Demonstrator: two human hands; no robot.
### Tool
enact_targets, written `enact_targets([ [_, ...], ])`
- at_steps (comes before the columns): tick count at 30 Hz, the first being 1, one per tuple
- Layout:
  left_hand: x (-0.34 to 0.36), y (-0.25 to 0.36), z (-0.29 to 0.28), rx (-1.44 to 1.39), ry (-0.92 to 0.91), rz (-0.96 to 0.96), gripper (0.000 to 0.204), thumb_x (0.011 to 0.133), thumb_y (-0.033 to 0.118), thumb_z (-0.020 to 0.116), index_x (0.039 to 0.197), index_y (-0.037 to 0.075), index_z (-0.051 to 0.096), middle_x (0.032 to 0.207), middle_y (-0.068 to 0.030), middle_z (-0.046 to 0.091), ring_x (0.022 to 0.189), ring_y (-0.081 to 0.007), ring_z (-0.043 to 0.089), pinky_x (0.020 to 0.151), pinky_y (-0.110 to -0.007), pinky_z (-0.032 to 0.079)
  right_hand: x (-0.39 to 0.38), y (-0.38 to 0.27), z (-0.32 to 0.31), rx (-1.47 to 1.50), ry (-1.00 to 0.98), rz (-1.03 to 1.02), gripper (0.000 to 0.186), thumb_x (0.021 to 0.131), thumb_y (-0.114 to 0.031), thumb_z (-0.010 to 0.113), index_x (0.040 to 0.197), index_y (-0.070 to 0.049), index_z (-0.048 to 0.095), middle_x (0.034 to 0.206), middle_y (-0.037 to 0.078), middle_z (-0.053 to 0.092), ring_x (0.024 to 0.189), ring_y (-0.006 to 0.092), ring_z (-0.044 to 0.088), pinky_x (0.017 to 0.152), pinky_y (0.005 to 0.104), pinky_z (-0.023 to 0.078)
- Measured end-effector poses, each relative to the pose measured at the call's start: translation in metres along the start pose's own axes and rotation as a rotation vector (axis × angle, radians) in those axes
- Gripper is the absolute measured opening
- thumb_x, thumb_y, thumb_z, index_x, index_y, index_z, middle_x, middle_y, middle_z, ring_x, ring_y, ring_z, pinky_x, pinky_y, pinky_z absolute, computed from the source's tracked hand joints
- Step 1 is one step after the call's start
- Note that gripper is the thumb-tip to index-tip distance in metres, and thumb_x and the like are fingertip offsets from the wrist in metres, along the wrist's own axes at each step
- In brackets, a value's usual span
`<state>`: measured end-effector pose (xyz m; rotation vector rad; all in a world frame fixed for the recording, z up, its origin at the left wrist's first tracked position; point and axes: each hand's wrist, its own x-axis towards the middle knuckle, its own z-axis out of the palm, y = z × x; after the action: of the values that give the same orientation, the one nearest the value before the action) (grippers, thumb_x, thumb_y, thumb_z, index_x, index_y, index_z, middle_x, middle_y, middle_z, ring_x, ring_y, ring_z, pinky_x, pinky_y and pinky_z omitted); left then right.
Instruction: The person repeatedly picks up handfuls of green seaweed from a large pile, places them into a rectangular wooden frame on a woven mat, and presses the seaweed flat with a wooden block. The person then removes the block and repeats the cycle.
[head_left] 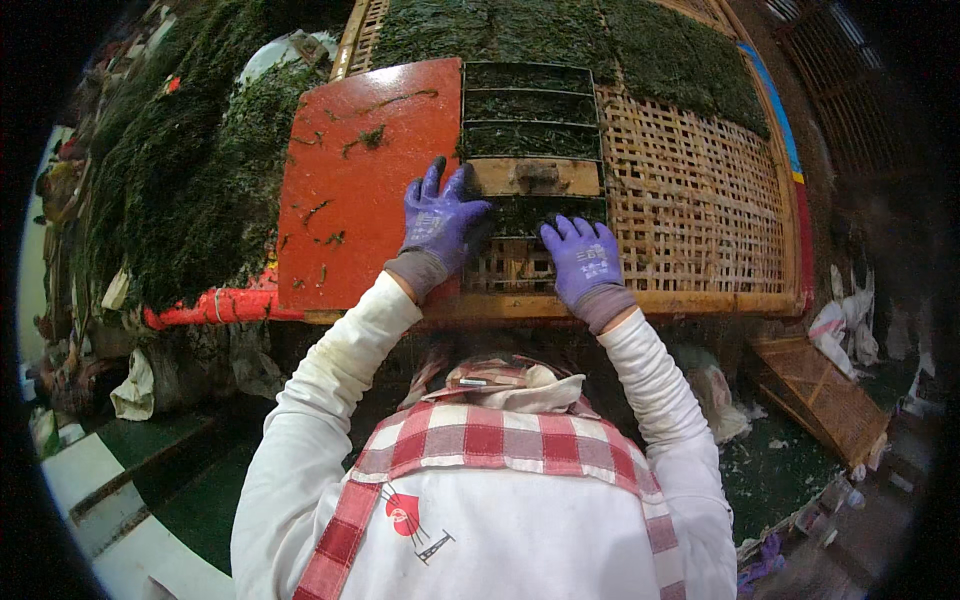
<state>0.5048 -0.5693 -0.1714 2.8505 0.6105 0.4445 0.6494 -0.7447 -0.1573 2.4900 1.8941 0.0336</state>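
Observation:
My left hand [436,222], in a purple glove, lies over the right edge of a red board [375,190] with its fingers spread. Its thumb reaches toward a thin metal frame [601,140] divided into narrow slots. My right hand [586,255], also gloved in purple, has its fingers stretched forward at the near right corner of the frame, touching or just above dark green seaweed [525,217] there. Neither hand visibly grips anything. A wooden block [490,178] with a small handle lies across the frame, between strips of seaweed.
Under the frame is a woven bamboo tray [700,200] with a wooden rim; flat seaweed sheets [490,30] cover its far part. A large heap of loose seaweed [180,190] stands at the left. A wooden board [820,395] leans low at the right.

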Motion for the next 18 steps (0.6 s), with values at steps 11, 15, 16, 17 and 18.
enact_targets([
  [11,-0.031,-0.036,-0.055,-0.053,0.192,-0.126,0.032,0.075,0.03,0.072,0.104,0.02,0.066,0.127,-0.012,0.052,0.127,-0.0439,0.033,0.1,-0.052,0.032,0.076,0.023,-0.034,0.0,0.026,-0.094,0.034,0.072,-0.007,0.06,0.105,-0.01,0.056,0.102,0.012,0.057,0.1,0.0281,0.054,0.081,0.0427,0.043],
  [15,-0.067,-0.056,-0.058,-0.107,0.213,-0.302,0.03,0.078,0.022,0.071,0.107,0.016,0.065,0.127,-0.0124,0.054,0.127,-0.039,0.036,0.105,-0.048,0.029,0.051,0.016,-0.028,-0.052,-0.09,-0.157,0.038,0.069,-0.011,0.067,0.105,-0.01,0.056,0.1,0.011,0.056,0.097,0.0282,0.055,0.079,0.0405,0.045],
  [16,-0.075,-0.059,-0.056,-0.112,0.211,-0.312,0.03,0.078,0.022,0.071,0.106,0.016,0.066,0.127,-0.0124,0.054,0.127,-0.0388,0.037,0.105,-0.048,0.029,0.049,0.014,-0.024,-0.049,-0.137,-0.186,0.039,0.069,-0.012,0.068,0.106,-0.01,0.056,0.1,0.011,0.057,0.097,0.0283,0.055,0.08,0.0406,0.045],
  [17,-0.082,-0.06,-0.053,-0.124,0.208,-0.334,0.03,0.078,0.021,0.071,0.106,0.016,0.066,0.127,-0.0124,0.054,0.127,-0.0386,0.037,0.105,-0.048,0.029,0.048,0.012,-0.02,-0.016,-0.102,-0.177,0.042,0.068,-0.014,0.071,0.106,-0.009,0.055,0.1,0.012,0.056,0.096,0.0283,0.056,0.081,0.0413,0.045],
  [18,-0.087,-0.061,-0.051,-0.134,0.205,-0.359,0.029,0.077,0.021,0.071,0.106,0.016,0.066,0.127,-0.0124,0.054,0.127,-0.0384,0.037,0.105,-0.047,0.029,0.05,0.011,-0.016,-0.02,-0.144,-0.154,0.041,0.068,-0.014,0.07,0.106,-0.009,0.056,0.1,0.012,0.056,0.095,0.0285,0.056,0.08,0.0412,0.046],
])
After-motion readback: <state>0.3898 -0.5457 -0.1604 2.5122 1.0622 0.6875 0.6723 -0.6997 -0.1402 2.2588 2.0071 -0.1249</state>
